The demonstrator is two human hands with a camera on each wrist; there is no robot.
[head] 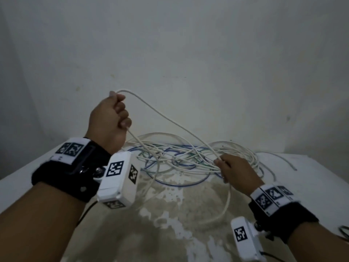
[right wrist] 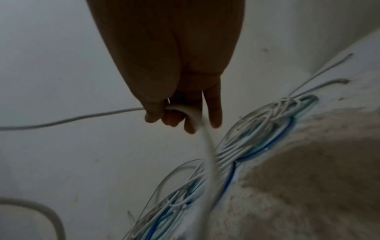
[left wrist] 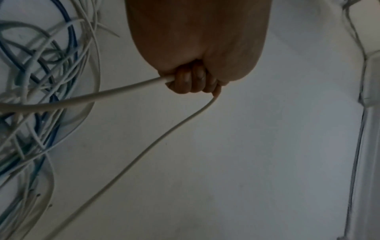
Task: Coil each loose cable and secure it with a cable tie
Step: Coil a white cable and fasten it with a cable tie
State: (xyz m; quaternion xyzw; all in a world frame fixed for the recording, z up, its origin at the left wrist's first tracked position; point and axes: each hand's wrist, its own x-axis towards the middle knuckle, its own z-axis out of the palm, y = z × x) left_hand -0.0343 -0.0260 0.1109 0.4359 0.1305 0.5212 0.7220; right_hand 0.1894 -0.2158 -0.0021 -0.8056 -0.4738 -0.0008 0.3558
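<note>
A tangled pile of white, blue and green cables (head: 181, 156) lies on the table against the wall. My left hand (head: 113, 114) is raised above the pile's left side, fist closed round a white cable (head: 170, 120). That cable arcs from the fist down to my right hand (head: 232, 167), which pinches it low over the pile's right part. From there it loops down toward the table's front (head: 224, 208). The left wrist view shows the fingers (left wrist: 191, 81) curled round the cable (left wrist: 102, 97). In the right wrist view the cable (right wrist: 191, 113) runs between thumb and fingers (right wrist: 170, 118).
The table top (head: 170, 214) is white with a worn, patchy brown area in front of the pile. Loose white cable ends (head: 283, 161) trail to the right. A plain wall (head: 188, 44) stands close behind. Black wrist-camera leads (head: 343, 231) hang by both forearms.
</note>
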